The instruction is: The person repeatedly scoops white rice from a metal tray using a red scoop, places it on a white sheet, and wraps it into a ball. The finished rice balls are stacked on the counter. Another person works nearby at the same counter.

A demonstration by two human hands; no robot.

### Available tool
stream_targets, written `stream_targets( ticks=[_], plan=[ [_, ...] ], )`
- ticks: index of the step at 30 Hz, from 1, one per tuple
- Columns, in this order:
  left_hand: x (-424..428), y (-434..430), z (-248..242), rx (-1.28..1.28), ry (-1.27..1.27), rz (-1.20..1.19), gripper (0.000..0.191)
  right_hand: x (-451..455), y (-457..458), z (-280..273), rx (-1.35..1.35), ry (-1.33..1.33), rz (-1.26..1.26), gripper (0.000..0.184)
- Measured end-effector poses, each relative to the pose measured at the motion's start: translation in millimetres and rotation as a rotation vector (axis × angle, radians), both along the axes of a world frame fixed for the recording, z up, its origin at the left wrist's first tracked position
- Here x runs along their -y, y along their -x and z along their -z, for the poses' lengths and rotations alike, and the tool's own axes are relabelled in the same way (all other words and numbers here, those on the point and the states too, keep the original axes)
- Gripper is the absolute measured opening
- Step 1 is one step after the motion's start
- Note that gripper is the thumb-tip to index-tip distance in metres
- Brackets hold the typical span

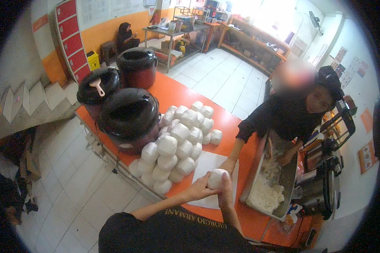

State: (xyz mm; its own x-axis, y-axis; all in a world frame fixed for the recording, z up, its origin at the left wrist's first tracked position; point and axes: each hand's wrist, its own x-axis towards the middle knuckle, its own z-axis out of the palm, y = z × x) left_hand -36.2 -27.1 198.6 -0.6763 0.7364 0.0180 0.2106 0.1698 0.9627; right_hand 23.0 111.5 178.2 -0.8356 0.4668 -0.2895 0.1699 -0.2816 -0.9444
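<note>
Between my two hands I hold a white paper-wrapped bundle (218,179), above a white sheet (209,161) on the orange table. My left hand (203,186) grips it from the left side, and my right hand (225,189) closes around its right and lower side. Just behind the bundle is a co-worker's hand (229,165), partly hidden by it; whether they touch cannot be told. A heaped pile of similar white bundles (180,132) stands left of the sheet. To the right, a metal tray (256,177) holds cooked rice (266,196), with the co-worker's other hand in it.
Black-lidded rice cookers (128,117) stand at the table's left end, one with a pale rice paddle (98,87) on its lid. A person in black (278,110) leans over the tray. Another dark cooker (323,186) is at the right. Someone sits by the far wall (126,36).
</note>
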Motion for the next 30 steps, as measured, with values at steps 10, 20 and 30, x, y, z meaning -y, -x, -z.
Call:
stream_targets(
  ticks=[10,20,30],
  plan=[
    [14.6,22.2,52.0,0.153,-0.053,-0.197,0.082,-17.2,34.4,3.0,0.195,-0.357,-0.578,0.043],
    [23.0,22.7,32.3,0.263,-0.097,-0.185,0.07,-106.5,161.7,40.2,0.057,-0.173,-0.233,0.06],
    [15.7,4.5,114.7,0.027,0.118,0.313,0.03,-226.6,340.6,185.3,0.372,-0.768,0.1,0.077]
  ],
)
